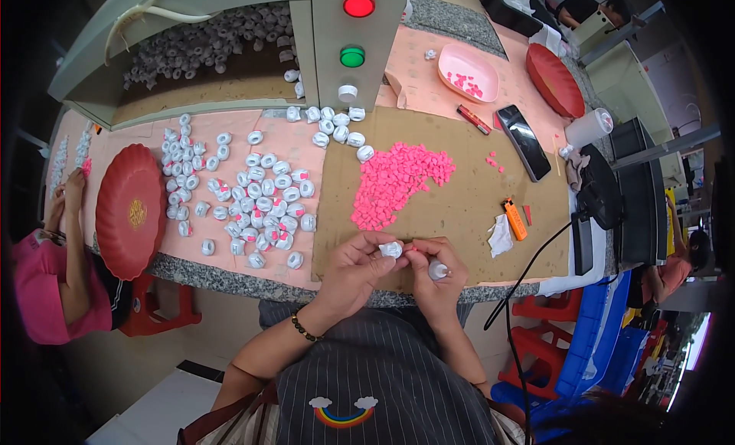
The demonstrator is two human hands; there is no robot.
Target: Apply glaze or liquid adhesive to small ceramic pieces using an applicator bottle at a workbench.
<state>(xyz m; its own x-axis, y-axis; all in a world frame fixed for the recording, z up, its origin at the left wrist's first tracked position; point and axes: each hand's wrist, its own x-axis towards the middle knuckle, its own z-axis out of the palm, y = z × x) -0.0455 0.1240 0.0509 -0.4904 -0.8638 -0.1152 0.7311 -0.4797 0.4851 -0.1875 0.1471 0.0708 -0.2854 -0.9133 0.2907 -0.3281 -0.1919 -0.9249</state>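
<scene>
My left hand (354, 270) pinches a small white ring-shaped piece (390, 250) between thumb and fingertips, just above the near edge of the cardboard. Close beside it, my right hand (440, 280) is closed, with a small pink piece (412, 247) at its fingertips, close to the white one. A small whitish bottle (438, 271) is also tucked in the right hand. Just beyond both hands lies a heap of small pink pieces (398, 181) on the brown cardboard (475, 207). To the left, many white ring-shaped pieces (268, 204) are scattered, some with pink bits in them.
A grey machine with red (358, 4) and green buttons (352, 57) stands at the back. A red fluted tray (132, 211) lies left, near another person's arms (73, 215). A phone (524, 142), orange lighter (514, 219), pink tray (468, 71) and black cable (528, 269) are right.
</scene>
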